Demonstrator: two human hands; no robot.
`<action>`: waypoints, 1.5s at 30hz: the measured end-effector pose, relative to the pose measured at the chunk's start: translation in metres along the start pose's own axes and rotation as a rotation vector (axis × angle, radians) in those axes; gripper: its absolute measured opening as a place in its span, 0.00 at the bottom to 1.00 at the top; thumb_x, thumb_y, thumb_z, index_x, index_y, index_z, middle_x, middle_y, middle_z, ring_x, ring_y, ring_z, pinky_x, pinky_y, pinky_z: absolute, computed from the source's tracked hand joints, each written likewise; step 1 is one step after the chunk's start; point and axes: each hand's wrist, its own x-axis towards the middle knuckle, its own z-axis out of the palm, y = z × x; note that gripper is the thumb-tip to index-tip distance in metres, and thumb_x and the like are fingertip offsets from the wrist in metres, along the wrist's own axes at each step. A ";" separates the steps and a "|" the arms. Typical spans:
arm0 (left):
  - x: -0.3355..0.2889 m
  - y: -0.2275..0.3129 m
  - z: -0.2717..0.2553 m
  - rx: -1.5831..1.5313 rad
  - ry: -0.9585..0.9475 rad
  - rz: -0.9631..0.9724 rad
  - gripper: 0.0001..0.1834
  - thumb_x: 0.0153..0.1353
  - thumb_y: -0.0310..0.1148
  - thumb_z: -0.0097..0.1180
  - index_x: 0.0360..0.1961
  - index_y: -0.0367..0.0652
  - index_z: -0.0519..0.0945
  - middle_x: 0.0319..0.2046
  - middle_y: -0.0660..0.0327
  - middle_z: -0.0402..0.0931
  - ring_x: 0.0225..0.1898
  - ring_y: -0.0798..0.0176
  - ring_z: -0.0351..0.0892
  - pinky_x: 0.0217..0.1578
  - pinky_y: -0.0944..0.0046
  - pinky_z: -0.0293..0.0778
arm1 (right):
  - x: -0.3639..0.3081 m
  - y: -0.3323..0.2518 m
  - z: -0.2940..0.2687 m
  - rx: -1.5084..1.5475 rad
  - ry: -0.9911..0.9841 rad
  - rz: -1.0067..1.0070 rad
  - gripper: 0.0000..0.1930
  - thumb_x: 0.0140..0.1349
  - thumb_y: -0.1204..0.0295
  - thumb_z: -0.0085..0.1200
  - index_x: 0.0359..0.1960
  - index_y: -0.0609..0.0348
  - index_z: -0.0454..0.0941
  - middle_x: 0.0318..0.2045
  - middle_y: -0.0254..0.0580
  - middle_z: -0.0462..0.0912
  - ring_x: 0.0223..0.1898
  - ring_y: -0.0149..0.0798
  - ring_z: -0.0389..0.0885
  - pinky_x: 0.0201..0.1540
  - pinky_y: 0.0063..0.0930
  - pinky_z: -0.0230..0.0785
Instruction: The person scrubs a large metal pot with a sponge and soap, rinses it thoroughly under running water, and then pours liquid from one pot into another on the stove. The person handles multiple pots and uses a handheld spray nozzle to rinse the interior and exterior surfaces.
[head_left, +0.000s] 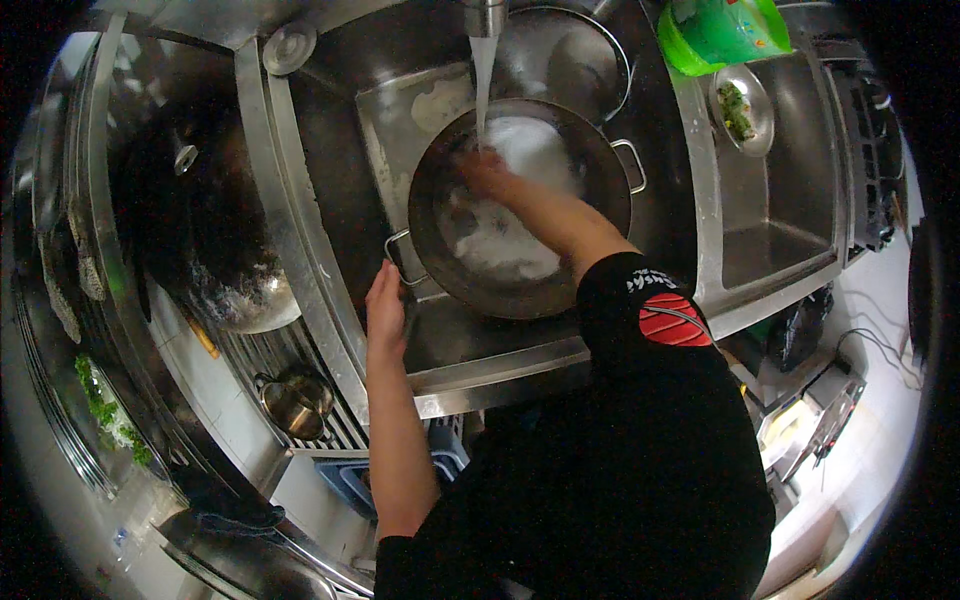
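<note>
A wide, dark two-handled pan sits in the sink, with white suds and water inside. Water streams into it from the tap. My left hand is at the pan's near-left loop handle, its fingers closed around the metal. Inside the pan, my right hand is right by the falling stream. Motion smears its fingers, so whether anything is in them does not show. The pan's other handle points right, with no hand on it.
Behind the pan, a large round vessel with a metal rim stands in the sink. A small basin on the right holds an oval dish with greens, beside a bright green container. Left of the divider is a big blackened wok.
</note>
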 end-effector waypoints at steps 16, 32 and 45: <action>0.003 0.001 0.002 -0.025 0.020 0.013 0.25 0.65 0.51 0.44 0.52 0.42 0.73 0.43 0.64 0.75 0.44 0.66 0.68 0.44 0.63 0.60 | -0.010 -0.118 -0.034 1.676 -0.488 0.868 0.24 0.60 0.56 0.35 0.54 0.57 0.63 0.56 0.50 0.65 0.57 0.47 0.63 0.54 0.44 0.59; -0.026 -0.007 -0.001 -0.431 0.008 0.102 0.42 0.63 0.55 0.42 0.69 0.45 0.40 0.70 0.50 0.32 0.71 0.51 0.31 0.66 0.53 0.29 | -0.150 0.027 -0.117 -0.275 -1.052 -0.277 0.17 0.51 0.65 0.53 0.43 0.57 0.79 0.39 0.45 0.81 0.39 0.48 0.79 0.39 0.40 0.72; -0.112 -0.021 -0.010 -0.105 0.037 0.282 0.29 0.65 0.42 0.46 0.63 0.40 0.60 0.64 0.55 0.57 0.62 0.56 0.62 0.57 0.57 0.59 | -0.017 -0.031 -0.005 0.299 -0.269 0.009 0.16 0.55 0.66 0.50 0.44 0.55 0.76 0.40 0.48 0.80 0.42 0.46 0.80 0.46 0.40 0.72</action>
